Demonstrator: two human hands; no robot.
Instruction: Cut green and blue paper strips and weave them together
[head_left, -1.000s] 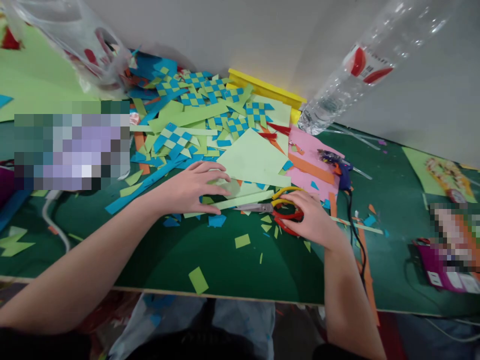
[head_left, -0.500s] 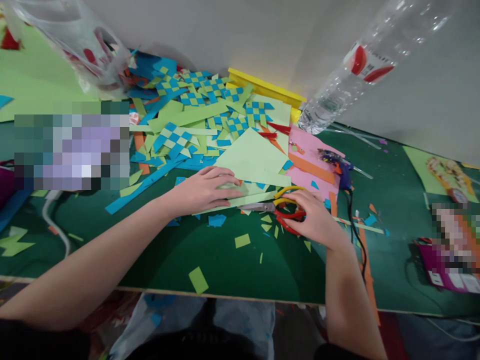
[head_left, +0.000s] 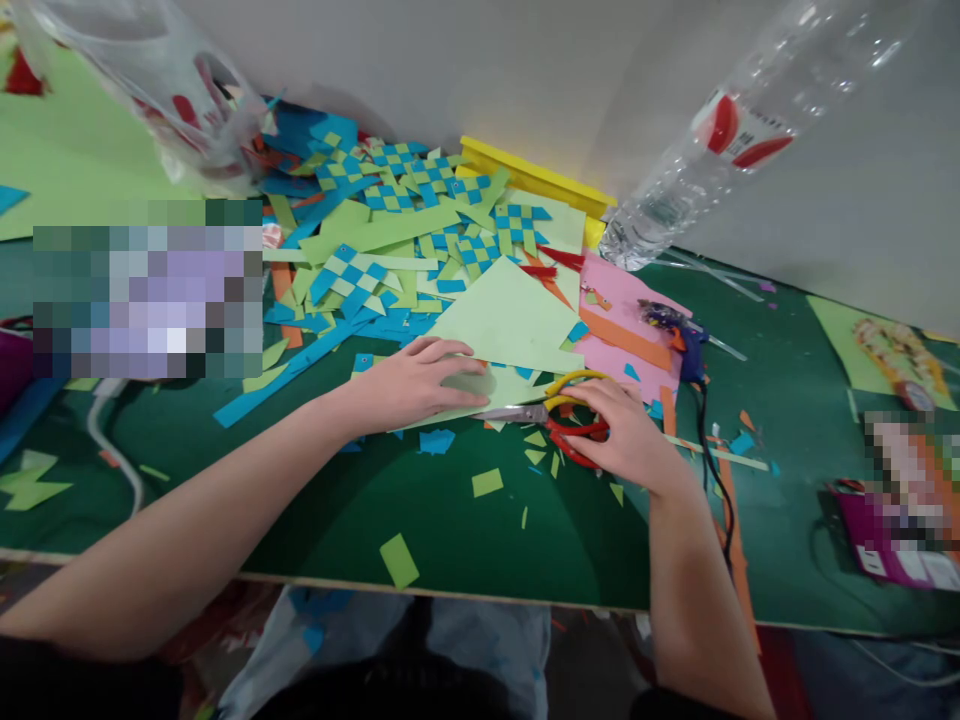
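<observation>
My left hand [head_left: 420, 383] lies flat with its fingers apart on a light green paper strip [head_left: 517, 382]. Around the handles of a pair of scissors [head_left: 574, 418], one yellow and one red, my right hand [head_left: 628, 430] is closed. The blades point left along the strip's near edge, and their tips reach close to the left fingertips. How far the blades are parted is hard to see. Just behind sits a larger pale green sheet [head_left: 506, 315]. Small green and blue paper scraps [head_left: 487, 482] are scattered in front of the scissors.
Woven blue-and-green paper fish [head_left: 352, 278] are heaped with loose strips at the back. A plastic bottle [head_left: 727, 150] leans by the wall. Pink paper [head_left: 637, 345], a blue glue gun [head_left: 691, 350] with a black cord, and a plastic bag [head_left: 165, 90] stand around.
The scissors have shifted very slightly left along the paper. The light green strip under my left hand shows less separately at its near edge. My left hand stays in nearly the same place.
</observation>
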